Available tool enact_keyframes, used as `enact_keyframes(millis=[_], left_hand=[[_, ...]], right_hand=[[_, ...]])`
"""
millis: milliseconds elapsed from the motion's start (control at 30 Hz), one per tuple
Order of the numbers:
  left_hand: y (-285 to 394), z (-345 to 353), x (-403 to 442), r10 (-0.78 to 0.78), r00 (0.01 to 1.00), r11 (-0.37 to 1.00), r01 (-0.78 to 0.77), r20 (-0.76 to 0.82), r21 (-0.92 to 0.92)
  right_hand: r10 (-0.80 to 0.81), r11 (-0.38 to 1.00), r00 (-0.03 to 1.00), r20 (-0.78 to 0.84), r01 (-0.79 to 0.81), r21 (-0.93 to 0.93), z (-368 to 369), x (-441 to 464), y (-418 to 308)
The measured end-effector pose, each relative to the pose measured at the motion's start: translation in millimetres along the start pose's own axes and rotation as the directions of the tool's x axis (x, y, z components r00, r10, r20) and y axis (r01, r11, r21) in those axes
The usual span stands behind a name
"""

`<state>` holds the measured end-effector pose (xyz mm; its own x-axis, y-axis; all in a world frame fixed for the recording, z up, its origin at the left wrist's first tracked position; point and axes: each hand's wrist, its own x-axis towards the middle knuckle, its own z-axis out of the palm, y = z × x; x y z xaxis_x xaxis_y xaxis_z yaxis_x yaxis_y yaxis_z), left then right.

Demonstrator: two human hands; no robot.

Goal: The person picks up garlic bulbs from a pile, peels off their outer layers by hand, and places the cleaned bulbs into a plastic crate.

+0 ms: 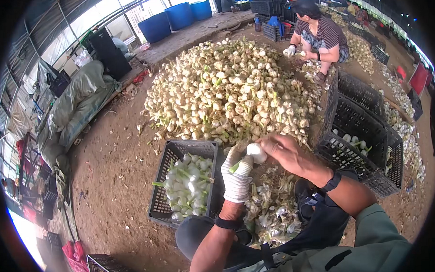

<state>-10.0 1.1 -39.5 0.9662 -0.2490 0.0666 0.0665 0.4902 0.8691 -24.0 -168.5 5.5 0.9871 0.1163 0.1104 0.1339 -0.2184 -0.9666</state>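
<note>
My left hand (237, 173), in a white knit glove, is closed around a white garlic bulb (257, 153) with a short green stem sticking out of the fist. The fingers of my right hand (287, 154), bare, are pinched against the bulb's right side; whether a bit of skin is between them I cannot make out. Just left of my gloved hand stands a black crate (158, 205) holding many clean white bulbs with green stems. Peeled-off garlic skins (272, 208) lie on the ground between my legs. Beyond both hands rises a large pile of unpeeled garlic (225, 90).
Stacked black crates (330, 149), one with some bulbs inside, stand at my right. Another person (321, 34) crouches past the pile, handling garlic with gloved hands. Blue tubs (179, 17) stand along the back. Tarp-covered sacks (77, 97) lie at the left.
</note>
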Motion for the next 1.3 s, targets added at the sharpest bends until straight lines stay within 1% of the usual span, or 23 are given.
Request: enact_keyframes(millis=[33,67,133,167,233,267,333,467,533,667,733,833,867,933,967,1033,1067,1133,1267,1300], left_hand=[[1.4,1.0,-0.7,0.009,1.0,1.0,-0.009,0.0,-0.014],[2.4,1.5,-1.5,0.009,1.0,1.0,-0.009,-0.002,-0.016],[4.2,2.5,-2.1,-0.002,1.0,1.0,0.002,-0.006,-0.009],[4.0,3.0,-1.8,-0.002,1.0,1.0,0.001,-0.007,-0.009],[3.7,3.8,-1.3,0.011,1.0,1.0,-0.011,-0.018,-0.003],[5.2,3.9,-2.2,0.011,1.0,1.0,-0.012,-0.017,-0.003],[8.8,4.8,-4.5,-0.051,0.999,0.999,0.051,-0.012,0.011],[7.3,6.1,-2.4,-0.035,0.999,0.999,0.035,-0.004,0.001],[5.1,5.4,-1.4,-0.078,0.997,0.995,0.079,-0.029,0.066],[-0.6,1.3,1.5,-0.096,0.995,0.993,0.097,-0.015,0.072],[-1.0,-1.5,1.1,-0.143,0.99,0.988,0.143,0.008,0.058],[-0.6,-2.4,-0.3,-0.159,0.987,0.986,0.159,0.006,0.045],[-0.3,-1.3,-0.1,-0.16,0.987,0.986,0.16,0.006,0.046],[0.4,2.0,0.9,-0.156,0.987,0.986,0.158,-0.037,0.045],[-1.0,2.3,1.2,-0.157,0.987,0.986,0.159,-0.036,0.046],[-4.3,1.8,2.0,-0.118,0.991,0.99,0.122,-0.058,0.07],[-4.2,2.1,1.8,-0.118,0.991,0.99,0.122,-0.057,0.07],[-3.4,1.4,1.3,-0.157,0.987,0.985,0.16,-0.044,0.066],[-7.8,-0.4,2.3,-0.134,0.99,0.988,0.137,-0.049,0.07],[-7.7,-0.4,2.2,-0.136,0.989,0.988,0.14,-0.056,0.069]], right_hand=[[0.061,0.995,0.998,0.0,-0.061,0.075,-1.8,0.8,1.2],[0.062,0.995,0.998,0.001,-0.062,0.073,-3.3,1.6,1.4],[0.046,0.999,0.999,0.008,-0.045,-0.019,-6.3,2.7,1.8],[0.046,0.999,0.999,0.009,-0.046,-0.02,-6.5,2.8,6.3],[0.09,0.982,0.996,-0.003,-0.088,0.168,-4.7,4.2,16.6],[0.09,0.982,0.996,-0.003,-0.088,0.168,-4.7,4.0,16.7],[0.142,0.965,0.99,0.016,-0.142,0.223,-4.9,3.6,13.3],[0.136,0.962,0.99,0.026,-0.138,0.234,-8.0,5.3,11.5],[0.092,0.976,0.996,-0.004,-0.09,0.199,-9.2,6.6,12.2],[0.057,0.979,0.998,-0.033,-0.049,0.198,-8.9,7.4,15.3],[0.057,0.993,0.998,-0.027,-0.054,0.104,-7.7,6.6,7.5],[0.042,0.993,0.998,-0.051,-0.036,0.114,-4.6,7.2,16.5],[0.043,0.993,0.998,-0.052,-0.036,0.115,-3.9,7.1,17.4],[0.021,1.0,0.996,-0.081,-0.019,0.023,-2.6,7.2,17.5],[0.021,1.0,0.996,-0.083,-0.02,0.023,-2.0,6.6,14.6],[-0.021,0.993,0.994,-0.107,0.009,-0.115,-1.5,4.8,6.9],[-0.021,0.993,0.994,-0.108,0.008,-0.115,-1.7,4.7,7.8],[-0.053,0.979,0.989,-0.14,0.023,-0.204,-0.6,5.7,12.5],[-0.067,0.973,0.989,-0.131,0.036,-0.228,-1.1,6.3,19.3],[-0.049,0.977,0.991,-0.127,0.021,-0.212,-0.6,6.1,16.5]])
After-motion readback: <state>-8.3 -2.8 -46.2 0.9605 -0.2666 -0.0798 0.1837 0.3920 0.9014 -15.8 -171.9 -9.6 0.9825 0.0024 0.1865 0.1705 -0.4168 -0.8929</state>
